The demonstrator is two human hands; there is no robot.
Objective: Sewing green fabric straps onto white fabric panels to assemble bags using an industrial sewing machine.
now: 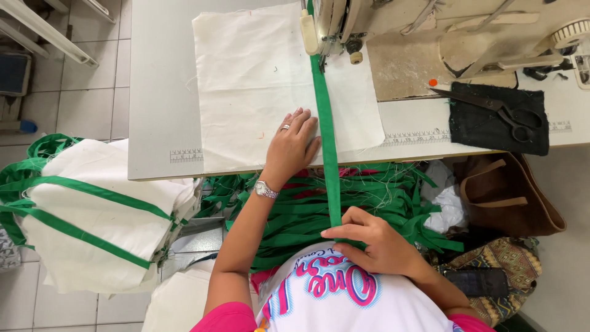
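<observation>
Green strap [326, 132], flat woven band, runs straight from under the sewing machine [393, 24] head down over the table [160, 92] edge to the right hand [375, 243]. Right hand pinches the strap's lower end between thumb and fingers, just above the lap. Left hand [294, 144] lies flat, fingers spread, pressing white cloth [252, 80] just left of the strap, fingertips touching its edge. Ring and metal watch [266, 189] on that hand and wrist. Cloth is a plain cream rectangle, smooth, lying under the strap.

Below both hands, a loose heap of green straps [307, 209], tangled, in the lap and under the table edge. Far left of the left hand: a stack of white bags [92, 215] with green straps sewn on. Right of the right hand, an open brown bag [510, 197], contents hard to tell, beside a patterned pouch [501, 261]. Up right on the table: dark scissors [491, 107] on a black fabric square [491, 126].
</observation>
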